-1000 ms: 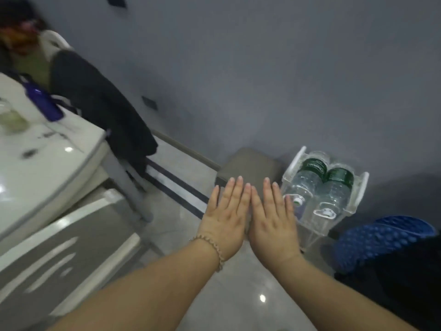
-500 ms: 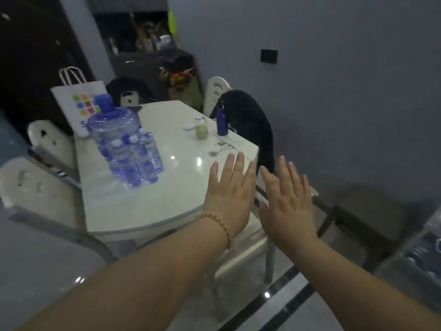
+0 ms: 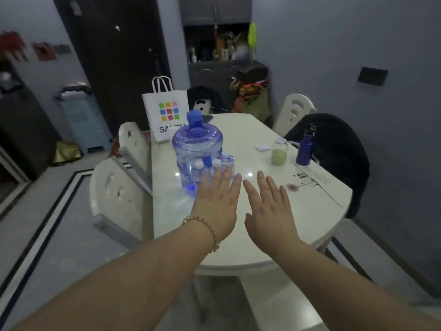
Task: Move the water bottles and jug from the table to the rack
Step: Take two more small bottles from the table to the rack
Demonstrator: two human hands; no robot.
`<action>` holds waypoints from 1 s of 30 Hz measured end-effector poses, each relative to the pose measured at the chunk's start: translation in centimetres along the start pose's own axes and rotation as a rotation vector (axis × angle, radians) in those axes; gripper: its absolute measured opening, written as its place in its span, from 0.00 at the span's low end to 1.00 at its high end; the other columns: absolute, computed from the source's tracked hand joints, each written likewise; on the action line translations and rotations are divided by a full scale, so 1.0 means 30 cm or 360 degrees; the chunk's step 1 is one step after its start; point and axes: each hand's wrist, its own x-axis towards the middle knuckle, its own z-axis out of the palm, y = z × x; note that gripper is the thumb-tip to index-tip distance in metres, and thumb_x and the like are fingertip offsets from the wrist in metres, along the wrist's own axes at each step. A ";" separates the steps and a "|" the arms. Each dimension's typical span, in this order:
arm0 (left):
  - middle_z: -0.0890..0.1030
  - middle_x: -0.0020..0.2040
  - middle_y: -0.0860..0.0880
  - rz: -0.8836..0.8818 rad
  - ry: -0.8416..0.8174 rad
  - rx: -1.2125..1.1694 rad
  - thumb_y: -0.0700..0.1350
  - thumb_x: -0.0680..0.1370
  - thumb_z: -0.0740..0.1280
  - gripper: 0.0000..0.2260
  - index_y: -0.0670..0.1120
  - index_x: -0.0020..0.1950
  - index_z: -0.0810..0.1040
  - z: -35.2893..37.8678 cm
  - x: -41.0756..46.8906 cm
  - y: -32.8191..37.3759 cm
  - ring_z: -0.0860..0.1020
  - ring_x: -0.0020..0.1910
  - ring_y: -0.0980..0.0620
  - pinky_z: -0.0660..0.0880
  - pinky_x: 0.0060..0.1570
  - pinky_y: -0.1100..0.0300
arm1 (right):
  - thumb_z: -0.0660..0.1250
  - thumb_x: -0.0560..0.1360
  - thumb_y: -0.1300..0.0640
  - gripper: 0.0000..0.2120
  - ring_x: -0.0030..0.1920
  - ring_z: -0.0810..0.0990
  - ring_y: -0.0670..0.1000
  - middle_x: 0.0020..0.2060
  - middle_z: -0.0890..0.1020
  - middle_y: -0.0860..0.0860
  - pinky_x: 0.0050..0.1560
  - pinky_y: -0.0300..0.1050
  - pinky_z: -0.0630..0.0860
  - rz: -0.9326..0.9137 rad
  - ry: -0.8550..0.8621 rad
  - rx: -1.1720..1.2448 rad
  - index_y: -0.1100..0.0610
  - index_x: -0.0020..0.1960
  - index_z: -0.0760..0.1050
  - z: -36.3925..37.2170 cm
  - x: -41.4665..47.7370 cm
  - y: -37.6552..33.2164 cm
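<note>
While your hands, left (image 3: pixel 216 206) and right (image 3: pixel 268 209), hover flat and empty over the worktop (image 3: pixel 238 225), jug (image 3: pixel 196 154) stands mid-worktop, bottles (image 3: pixel 210 167) touching its near side. Jug likely heavy, slick: grip neck, support base. Bottles light; take by waist.

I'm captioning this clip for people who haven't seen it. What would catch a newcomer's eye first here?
Two open, empty hands, left and right, stretch flat over the white table in the middle of the view. Just beyond the left fingertips stands a big blue jug with small bottles clustered at its base. Farther right on the table stand a jar and a dark blue flask.
</note>
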 end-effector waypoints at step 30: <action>0.66 0.52 0.45 0.0801 0.0003 -0.0363 0.40 0.73 0.64 0.21 0.46 0.65 0.66 0.542 0.483 -0.487 0.67 0.58 0.41 0.68 0.61 0.45 | 0.73 0.62 0.67 0.16 0.40 0.74 0.62 0.50 0.72 0.61 0.30 0.47 0.72 0.0625 0.0064 0.0156 0.60 0.47 0.72 0.513 0.570 -0.273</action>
